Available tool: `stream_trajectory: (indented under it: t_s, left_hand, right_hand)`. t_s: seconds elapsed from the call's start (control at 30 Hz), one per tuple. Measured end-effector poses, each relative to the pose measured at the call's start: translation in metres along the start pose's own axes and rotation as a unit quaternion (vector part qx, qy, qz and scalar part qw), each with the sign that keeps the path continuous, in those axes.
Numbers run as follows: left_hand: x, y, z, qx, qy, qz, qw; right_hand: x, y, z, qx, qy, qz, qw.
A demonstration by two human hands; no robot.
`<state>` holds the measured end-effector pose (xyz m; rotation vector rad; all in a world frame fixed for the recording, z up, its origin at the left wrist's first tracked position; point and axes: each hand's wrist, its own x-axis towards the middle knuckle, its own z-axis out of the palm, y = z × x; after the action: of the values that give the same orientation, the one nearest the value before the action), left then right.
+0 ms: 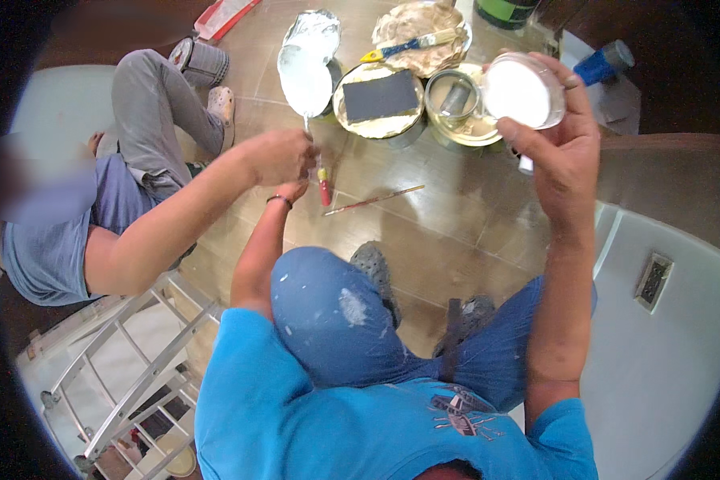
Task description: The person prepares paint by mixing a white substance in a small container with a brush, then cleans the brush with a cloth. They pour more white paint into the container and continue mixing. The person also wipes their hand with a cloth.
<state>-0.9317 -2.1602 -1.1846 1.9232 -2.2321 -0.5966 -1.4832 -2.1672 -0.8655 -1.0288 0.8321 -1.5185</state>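
My right hand [564, 152] is raised at the right, closed around a clear round cup [524, 92] with white liquid inside. A short white piece [526, 166] shows below its fingers; I cannot tell what it is. My left hand [291, 190], with a dark band at the wrist, reaches forward on the left, its fingers mostly hidden by a co-worker's hand [280, 158]. That hand is closed beside a thin pale stem pointing toward a white-coated foil tray [306, 76]. A red-and-yellow handle [324, 188] is just right of my left hand.
Round tubs stand ahead, one topped by a dark rectangular pad [381, 95], another by a metal can [453, 96]. A blue-handled brush [412, 46] lies across a covered container. One thin brush [374, 200] is on the tiles. The co-worker sits left, near a metal ladder [136, 360].
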Motion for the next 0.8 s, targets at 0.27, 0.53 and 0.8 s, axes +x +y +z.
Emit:
stream_trajectory:
  t_s: [0.27,0.53,0.8]
  left_hand:
    - [-0.098,0.178,-0.122,-0.169,-0.155,-0.065,0.971]
    - [-0.204,0.290,-0.296,-0.087,0.020,-0.119,0.989]
    - [-0.182,0.433,-0.348,0.004,0.062,0.141,0.988]
  right_hand:
    - [0.008,-0.004,0.021,-0.015,-0.058,0.007,0.998]
    - [-0.013,-0.022,0.057,0.003,-0.148,0.053,0.988]
    - [-0.062,-0.037,0.098,-0.017,-0.234,0.098,0.967]
